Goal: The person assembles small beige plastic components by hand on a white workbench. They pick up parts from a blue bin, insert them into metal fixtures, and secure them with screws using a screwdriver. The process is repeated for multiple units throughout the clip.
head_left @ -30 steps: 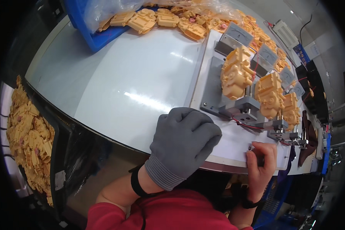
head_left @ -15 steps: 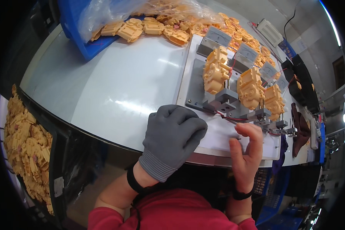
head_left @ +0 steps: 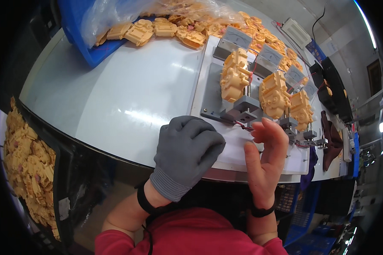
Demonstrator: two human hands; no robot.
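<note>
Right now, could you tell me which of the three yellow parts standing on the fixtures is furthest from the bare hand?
The leftmost mounted yellow part, on the fixture beside the bare white table; the other two stand further right.

Far end of my counter (head_left: 127, 97): blue bin (head_left: 78, 25) with a clear plastic bag (head_left: 115, 12), loose yellow moulded parts (head_left: 166, 27) spilling out beside it. Another heap of yellow parts (head_left: 27, 170) sits in a dark tray low on my left. White power strip (head_left: 295, 29) and dark boxes (head_left: 334, 91) at far right.
</note>
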